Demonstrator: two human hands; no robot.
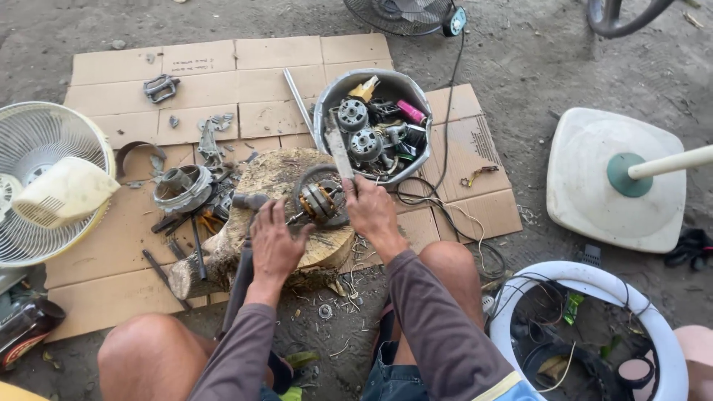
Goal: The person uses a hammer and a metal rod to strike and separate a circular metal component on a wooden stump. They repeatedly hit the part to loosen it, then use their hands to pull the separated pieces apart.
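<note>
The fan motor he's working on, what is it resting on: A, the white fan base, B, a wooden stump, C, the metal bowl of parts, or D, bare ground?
B: the fan motor sits on top of the wooden stump, with the left hand and right hand beside it; the metal bowl stands behind.

Not much room here. The wood stump [275, 178] is sitting mid-cardboard [223, 67], with the metal bowl of motor parts [371, 126] crowding its far right edge and loose tools [186, 215] piling up along its left. The cardboard's far left corner is lying mostly open, while the fan grille [37, 178] is overhanging the left edge.
</note>
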